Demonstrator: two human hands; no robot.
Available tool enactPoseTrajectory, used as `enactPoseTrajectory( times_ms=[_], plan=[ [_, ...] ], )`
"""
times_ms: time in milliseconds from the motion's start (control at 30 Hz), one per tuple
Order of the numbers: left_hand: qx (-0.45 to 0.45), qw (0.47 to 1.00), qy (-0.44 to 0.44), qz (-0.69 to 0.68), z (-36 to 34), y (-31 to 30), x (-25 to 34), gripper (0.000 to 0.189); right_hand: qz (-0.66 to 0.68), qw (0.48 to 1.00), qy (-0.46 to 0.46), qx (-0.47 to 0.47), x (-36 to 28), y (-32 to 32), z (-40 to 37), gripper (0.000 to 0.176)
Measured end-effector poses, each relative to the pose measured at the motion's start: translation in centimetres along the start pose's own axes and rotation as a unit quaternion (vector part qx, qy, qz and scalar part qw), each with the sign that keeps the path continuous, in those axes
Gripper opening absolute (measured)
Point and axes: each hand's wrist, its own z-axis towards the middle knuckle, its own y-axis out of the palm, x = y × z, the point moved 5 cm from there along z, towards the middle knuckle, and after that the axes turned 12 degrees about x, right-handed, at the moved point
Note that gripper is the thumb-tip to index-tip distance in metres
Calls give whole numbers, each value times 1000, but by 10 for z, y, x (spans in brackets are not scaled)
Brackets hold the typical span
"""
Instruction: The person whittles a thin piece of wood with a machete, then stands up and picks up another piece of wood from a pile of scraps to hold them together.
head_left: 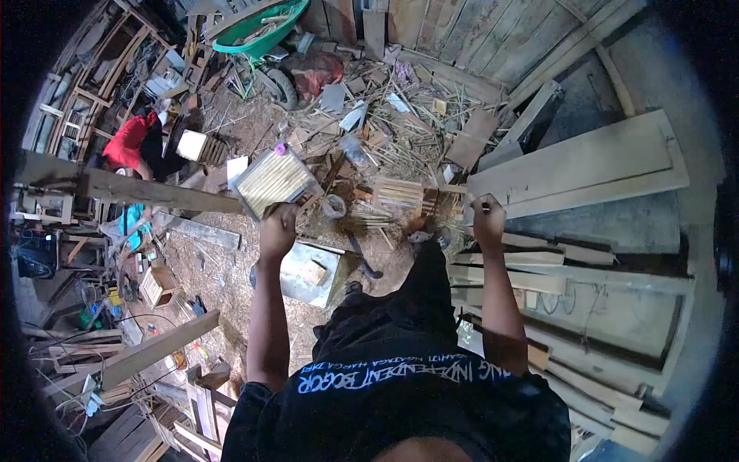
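My left hand (pixel 279 221) is stretched forward with its fingers curled into a fist. In this view it overlaps the lower edge of a framed panel of pale slats (pixel 273 185), with a pink object (pixel 280 149) at the panel's top. My right hand (pixel 489 214) is also closed, its fingers bent together in front of the left end of a long pale board (pixel 593 165). I cannot tell what, if anything, either hand holds. Between the hands lie a bundle of wood strips (pixel 399 192) and a clear plastic cup (pixel 333 206).
A person in a red top (pixel 129 142) bends at the left. A green wheelbarrow (pixel 258 32) stands at the back, near piled wood scraps (pixel 404 127). A pale box-like block (pixel 306 277) sits by my feet. Planks (pixel 531 269) are stacked at right; a beam (pixel 154 191) crosses the left.
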Motion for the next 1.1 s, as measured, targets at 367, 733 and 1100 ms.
enactPoseTrajectory(
  times_ms=[367, 733, 1100],
  plan=[
    [9, 999, -13, 40, 99, 175, 125, 13, -127, 985, -56, -99, 122, -66, 223, 20],
    [11, 997, 54, 55, 165, 238, 208, 17, -102, 981, -159, -36, 161, -115, 314, 21],
    [50, 996, 55, 51, 184, 229, 228, 24, -150, 981, -99, -78, 141, -83, 357, 22]
  ],
)
